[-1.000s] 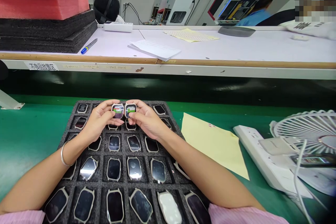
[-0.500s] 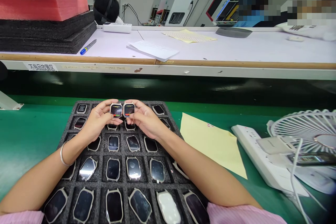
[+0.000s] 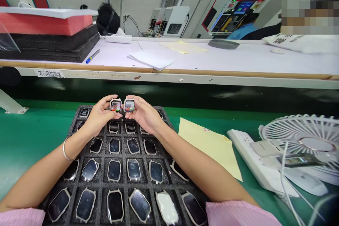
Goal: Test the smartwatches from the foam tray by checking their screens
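My left hand (image 3: 104,113) pinches a smartwatch case (image 3: 116,105) by its edges, screen toward me. Close beside it, a second smartwatch case (image 3: 129,106) is gripped in my right hand (image 3: 145,113). Both screens are lit, with red and green at the bottom, and a narrow gap separates the two. Below my hands lies a dark grey foam tray (image 3: 102,169) divided into compartments. Several strapless watch cases lie in it, most with dark screens; one (image 3: 167,207) shows a white face. My forearms hide parts of the tray's sides.
Right of the tray lie a yellow sheet (image 3: 209,148), a white power strip (image 3: 262,162) and a white fan (image 3: 312,144). A raised shelf (image 3: 190,56) runs behind, bearing stacked foam (image 3: 47,44), a pen (image 3: 92,56) and papers (image 3: 152,60). People are beyond it.
Both watches have been raised slightly and their screens now look brighter. My right hand's thumb has come off the screen face. The camera view has tilted up a little.
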Demonstrator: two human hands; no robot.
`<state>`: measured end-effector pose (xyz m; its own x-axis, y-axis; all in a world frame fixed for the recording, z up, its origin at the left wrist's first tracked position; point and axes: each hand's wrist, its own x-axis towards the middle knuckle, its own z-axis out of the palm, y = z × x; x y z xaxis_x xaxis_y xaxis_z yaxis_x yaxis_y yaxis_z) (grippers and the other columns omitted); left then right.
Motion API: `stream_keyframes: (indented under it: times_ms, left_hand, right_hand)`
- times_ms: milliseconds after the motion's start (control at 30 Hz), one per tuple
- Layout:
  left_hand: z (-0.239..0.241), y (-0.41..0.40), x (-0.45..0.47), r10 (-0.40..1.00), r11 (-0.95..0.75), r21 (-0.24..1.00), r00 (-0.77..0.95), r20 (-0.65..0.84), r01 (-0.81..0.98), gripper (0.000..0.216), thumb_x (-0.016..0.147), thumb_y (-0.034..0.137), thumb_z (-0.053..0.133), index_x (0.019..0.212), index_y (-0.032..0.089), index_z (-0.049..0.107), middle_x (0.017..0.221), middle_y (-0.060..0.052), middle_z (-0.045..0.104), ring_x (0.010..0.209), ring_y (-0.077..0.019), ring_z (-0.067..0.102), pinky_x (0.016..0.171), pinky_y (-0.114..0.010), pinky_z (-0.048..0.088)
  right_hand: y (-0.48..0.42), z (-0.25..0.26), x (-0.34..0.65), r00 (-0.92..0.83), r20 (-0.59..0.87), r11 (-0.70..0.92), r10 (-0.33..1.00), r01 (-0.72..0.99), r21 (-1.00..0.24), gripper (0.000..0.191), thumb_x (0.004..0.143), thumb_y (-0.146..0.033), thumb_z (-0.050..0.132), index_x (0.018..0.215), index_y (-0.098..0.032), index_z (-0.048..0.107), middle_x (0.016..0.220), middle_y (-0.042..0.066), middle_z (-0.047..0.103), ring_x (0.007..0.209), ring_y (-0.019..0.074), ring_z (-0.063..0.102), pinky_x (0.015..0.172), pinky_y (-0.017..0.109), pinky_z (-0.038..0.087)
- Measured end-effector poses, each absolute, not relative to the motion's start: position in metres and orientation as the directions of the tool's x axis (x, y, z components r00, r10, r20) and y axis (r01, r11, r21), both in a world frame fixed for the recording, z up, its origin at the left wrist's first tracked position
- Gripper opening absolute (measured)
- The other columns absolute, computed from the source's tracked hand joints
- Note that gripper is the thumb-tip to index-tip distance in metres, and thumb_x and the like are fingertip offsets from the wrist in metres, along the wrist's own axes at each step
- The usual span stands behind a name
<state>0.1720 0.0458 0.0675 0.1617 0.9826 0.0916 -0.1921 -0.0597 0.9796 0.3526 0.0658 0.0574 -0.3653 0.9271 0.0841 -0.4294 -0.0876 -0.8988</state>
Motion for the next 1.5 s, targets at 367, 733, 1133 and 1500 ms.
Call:
stream_keyframes:
  times_ms: [367,733,1133,1500]
  left_hand:
    - [0.178,0.071,0.171,0.869,-0.459,0.853,0.075,0.489,-0.246,0.066,0.062,0.007,0.070,0.125,0.019,0.059,0.092,-0.001,0.067,0.071,-0.0102,0.067,0.073,-0.023,0.058]
    - [0.241,0.076,0.169,0.729,-0.660,0.726,0.071,0.681,-0.195,0.066,0.062,0.006,0.069,0.125,0.023,0.059,0.089,0.000,0.069,0.065,-0.0099,0.067,0.066,-0.024,0.054]
    - [0.260,0.064,0.174,0.639,-0.747,0.645,0.094,0.764,-0.160,0.063,0.064,0.007,0.067,0.124,0.025,0.058,0.088,0.002,0.066,0.068,-0.0094,0.066,0.067,-0.023,0.054]
    - [0.262,0.056,0.177,0.659,-0.733,0.660,0.066,0.749,-0.166,0.065,0.062,0.007,0.067,0.123,0.024,0.058,0.086,0.003,0.064,0.066,-0.0097,0.066,0.065,-0.023,0.054]
  right_hand:
    - [0.098,0.183,0.337,-0.338,0.450,0.298,0.827,-0.415,-0.860,0.019,0.087,-0.036,0.058,0.102,-0.024,0.058,0.074,-0.002,0.063,0.055,0.0116,0.059,0.054,0.025,0.043]
    - [0.092,0.246,0.343,-0.387,0.641,0.507,0.663,-0.397,-0.765,0.049,0.066,-0.013,0.067,0.113,-0.022,0.053,0.083,-0.004,0.066,0.063,0.0109,0.063,0.061,0.025,0.048]
    - [0.074,0.266,0.351,-0.396,0.695,0.594,0.600,-0.361,-0.719,0.053,0.066,-0.013,0.066,0.117,-0.023,0.052,0.082,-0.004,0.063,0.067,0.0123,0.062,0.065,0.028,0.049]
    - [0.069,0.267,0.354,-0.411,0.711,0.643,0.571,-0.314,-0.699,0.052,0.070,-0.016,0.066,0.119,-0.023,0.050,0.083,-0.003,0.061,0.069,0.0121,0.061,0.069,0.028,0.050]
